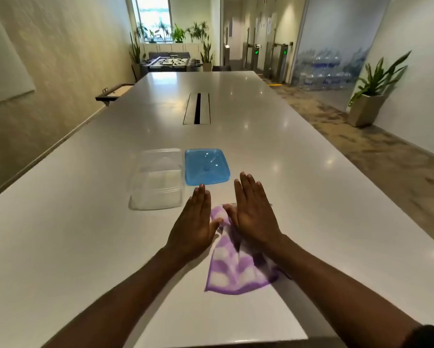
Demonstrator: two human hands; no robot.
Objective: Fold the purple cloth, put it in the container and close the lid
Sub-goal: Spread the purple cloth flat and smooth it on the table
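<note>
A: Hands are seen flat, palms down, above the table (85,222). How are the fingers held?

B: On the left hand (194,224) the fingers are stretched forward and pressed together, with the thumb angled right toward the cloth (232,267). On the right hand (253,217) the fingers are likewise extended and closed side by side, the thumb set apart to the left. Nothing is pinched or gripped by either.

A: Where is the cloth placed?

B: It is spread near the table's near edge, partly hidden under the right hand and forearm. Whether it is touched cannot be told. Both forearms are reached forward from the near side.

A: And the container (158,182)?

B: It is set open, farther and to the left of the hands. The lid (207,167) is laid just beside it on the right, off the container.
</note>
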